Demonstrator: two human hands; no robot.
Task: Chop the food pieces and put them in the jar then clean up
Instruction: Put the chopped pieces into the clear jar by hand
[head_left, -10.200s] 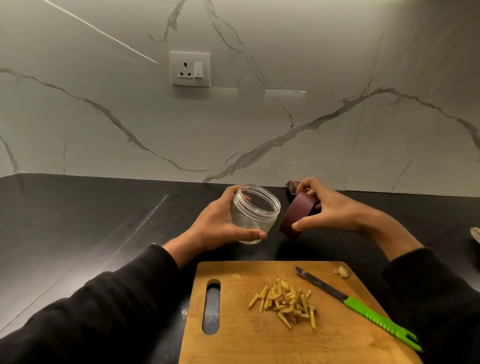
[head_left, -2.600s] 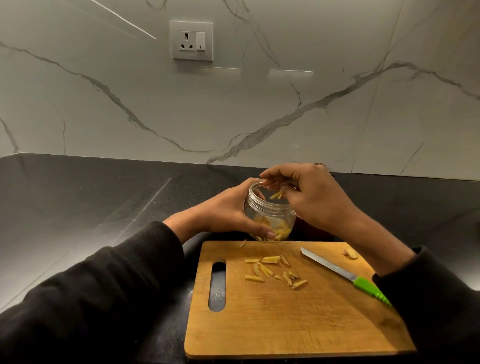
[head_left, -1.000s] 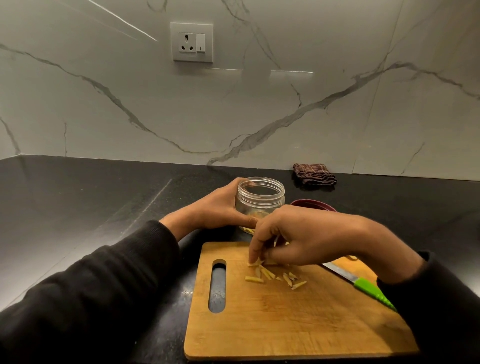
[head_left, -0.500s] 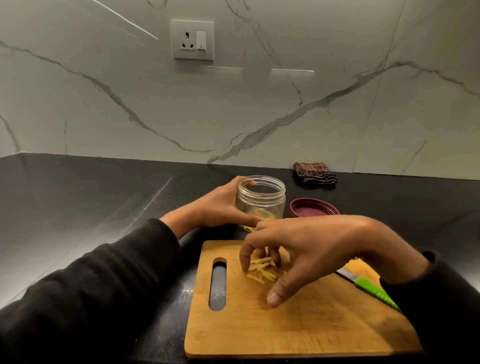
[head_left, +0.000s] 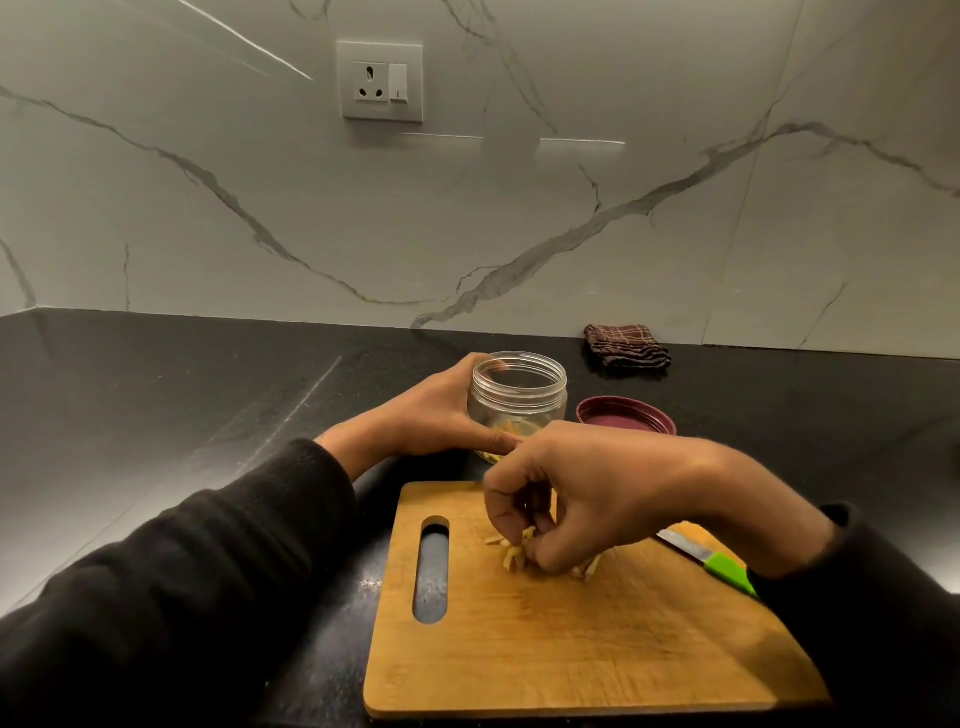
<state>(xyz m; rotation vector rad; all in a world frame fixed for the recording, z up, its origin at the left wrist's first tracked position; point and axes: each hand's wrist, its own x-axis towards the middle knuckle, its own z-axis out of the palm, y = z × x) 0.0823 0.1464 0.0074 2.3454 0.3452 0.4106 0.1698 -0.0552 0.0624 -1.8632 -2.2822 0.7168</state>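
Here, one jar (head_left: 517, 397), two hands.

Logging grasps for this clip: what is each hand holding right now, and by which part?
The left hand grips the jar round its side wall. The right hand pinches food pieces on the cutting board between fingertips and thumb.

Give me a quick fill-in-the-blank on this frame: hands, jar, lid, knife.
1. The left hand grips the open ____ on the counter.
2. The right hand pinches food pieces on the wooden ____.
3. The maroon lid lies on the counter to the ____ of the jar.
4. The knife on the cutting board has a ____ handle.

Missing words: jar; cutting board; right; green
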